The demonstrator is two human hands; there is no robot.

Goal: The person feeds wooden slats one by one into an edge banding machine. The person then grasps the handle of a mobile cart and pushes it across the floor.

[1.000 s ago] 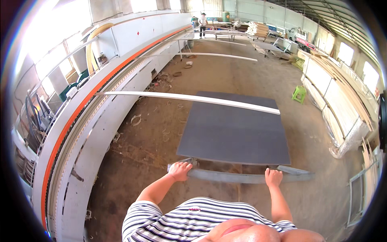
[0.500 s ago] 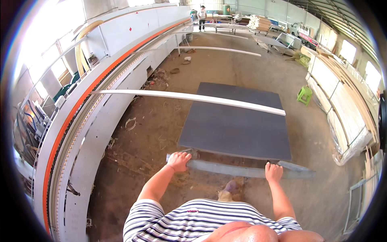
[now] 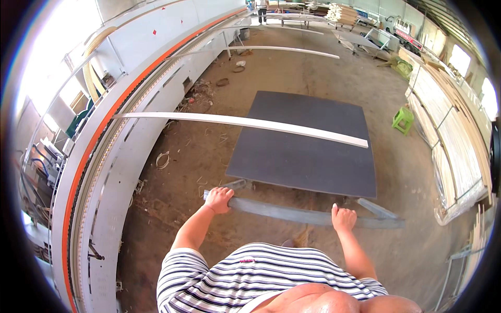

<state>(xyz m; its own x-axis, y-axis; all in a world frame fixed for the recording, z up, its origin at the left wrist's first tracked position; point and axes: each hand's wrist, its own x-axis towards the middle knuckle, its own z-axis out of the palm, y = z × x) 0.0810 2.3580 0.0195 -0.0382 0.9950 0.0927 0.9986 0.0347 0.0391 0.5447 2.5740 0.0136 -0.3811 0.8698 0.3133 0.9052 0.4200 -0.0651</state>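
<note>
My left hand (image 3: 219, 200) is closed around the left part of a grey metal bar (image 3: 282, 212), close to its end. Farther right on the same bar, my right hand (image 3: 344, 217) has its fingers curled over it. Just beyond the bar is a large dark grey panel (image 3: 308, 167), lying flat. Short grey metal pieces run from the bar toward the panel's near edge; what bears the panel is hidden under it. A long white beam (image 3: 245, 122) reaches out from the machine on the left and passes over the panel.
Along the left runs a long white machine (image 3: 133, 141) with an orange strip. More white beams (image 3: 282, 48) stick out farther off. At right are a green stool (image 3: 403, 120) and a wrapped stack of boards (image 3: 443, 135). A person (image 3: 262, 11) stands far back. Scraps lie beside the machine.
The panel has slid forward, so more of it shows beyond the white beam. Both hands keep their grip on the bar, which moves along with it. The view has tilted down slightly.
</note>
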